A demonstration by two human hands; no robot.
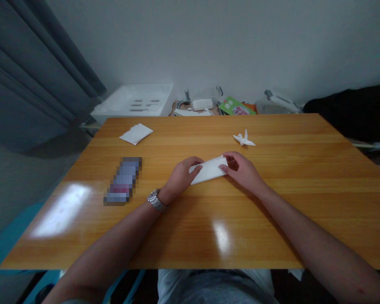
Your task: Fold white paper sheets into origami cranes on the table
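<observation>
A folded white sheet of paper (209, 169) lies on the wooden table (272, 211) near its middle. My left hand (180, 177), with a metal watch at the wrist, curls its fingers over the paper's left end. My right hand (242, 171) pinches the paper's right end with bent fingers. Both hands rest on the tabletop with the paper between them.
A small white paper crane (244, 139) stands behind the hands. A stack of white paper (136, 134) lies at the back left. A blurred-out flat object (123, 180) lies left of my left hand. A white tray (134, 100) and clutter sit beyond the far edge.
</observation>
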